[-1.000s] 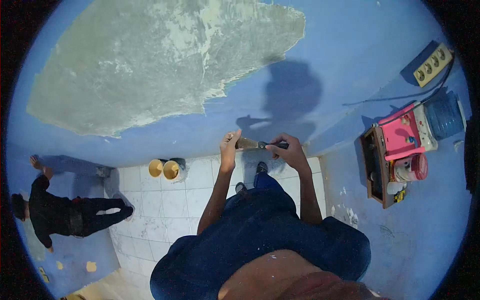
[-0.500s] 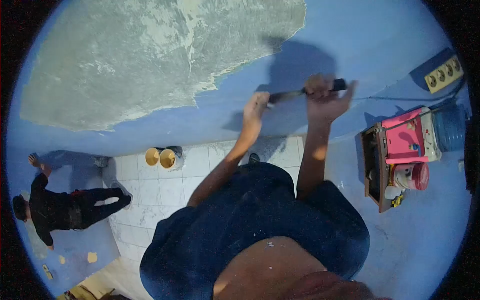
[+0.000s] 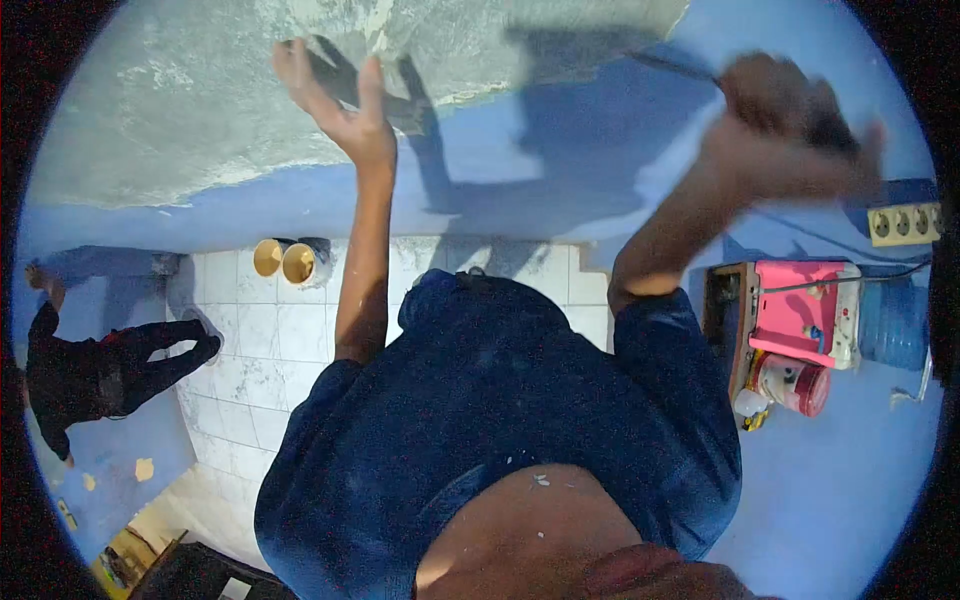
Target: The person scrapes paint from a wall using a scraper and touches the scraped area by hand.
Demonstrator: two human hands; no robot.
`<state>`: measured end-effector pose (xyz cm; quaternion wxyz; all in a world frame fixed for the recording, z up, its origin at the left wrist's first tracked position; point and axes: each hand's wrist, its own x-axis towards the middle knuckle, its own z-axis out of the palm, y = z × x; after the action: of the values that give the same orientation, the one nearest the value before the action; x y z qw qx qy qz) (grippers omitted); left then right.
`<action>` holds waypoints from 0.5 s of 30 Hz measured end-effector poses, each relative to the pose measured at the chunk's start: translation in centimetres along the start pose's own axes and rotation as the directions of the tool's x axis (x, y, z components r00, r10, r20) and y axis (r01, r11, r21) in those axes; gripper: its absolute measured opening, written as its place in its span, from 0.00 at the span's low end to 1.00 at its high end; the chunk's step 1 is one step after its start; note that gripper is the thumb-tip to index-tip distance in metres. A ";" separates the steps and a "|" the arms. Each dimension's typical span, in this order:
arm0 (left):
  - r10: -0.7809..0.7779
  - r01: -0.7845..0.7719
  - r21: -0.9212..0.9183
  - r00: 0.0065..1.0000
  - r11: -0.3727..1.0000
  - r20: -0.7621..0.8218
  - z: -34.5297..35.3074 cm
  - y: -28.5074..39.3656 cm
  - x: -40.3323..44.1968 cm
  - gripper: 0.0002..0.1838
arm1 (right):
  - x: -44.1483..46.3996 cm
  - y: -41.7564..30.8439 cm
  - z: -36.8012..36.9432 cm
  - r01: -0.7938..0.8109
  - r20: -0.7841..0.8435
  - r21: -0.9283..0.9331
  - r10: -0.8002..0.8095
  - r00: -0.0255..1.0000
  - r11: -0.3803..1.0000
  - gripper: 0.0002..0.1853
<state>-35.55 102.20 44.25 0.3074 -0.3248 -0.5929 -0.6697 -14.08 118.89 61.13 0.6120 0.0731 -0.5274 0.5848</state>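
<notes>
My left hand is raised with its fingers spread and nothing in it, near the grey bare patch of the blue wall. My right hand, blurred by motion, is wrapped round the dark handle of a scraper. The scraper's blade points left, over the border between the grey patch and the blue paint. Shadows of my arms and head fall on the wall between the hands.
Two yellowish buckets stand on the white tiled floor. A co-worker in dark clothes is at the left wall. At right are a wooden shelf, a pink container, a red-lidded jar and a power strip.
Both hands have risen and moved apart, my left hand to the left and my right hand to the right with the scraper. My left hand has let go of the blade. The view has shifted.
</notes>
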 end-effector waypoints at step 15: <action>0.262 -0.202 0.365 0.957 0.909 -0.123 -1.4 -9.5 3.6 0.37 | -2.4 0.1 0.6 0.161 0.242 -0.060 -0.142 0.960 0.985 0.25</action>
<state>-45.36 101.71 41.40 0.4869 -0.2757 -0.6308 -0.5376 -13.93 117.00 59.56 0.5901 0.1583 -0.6123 0.5019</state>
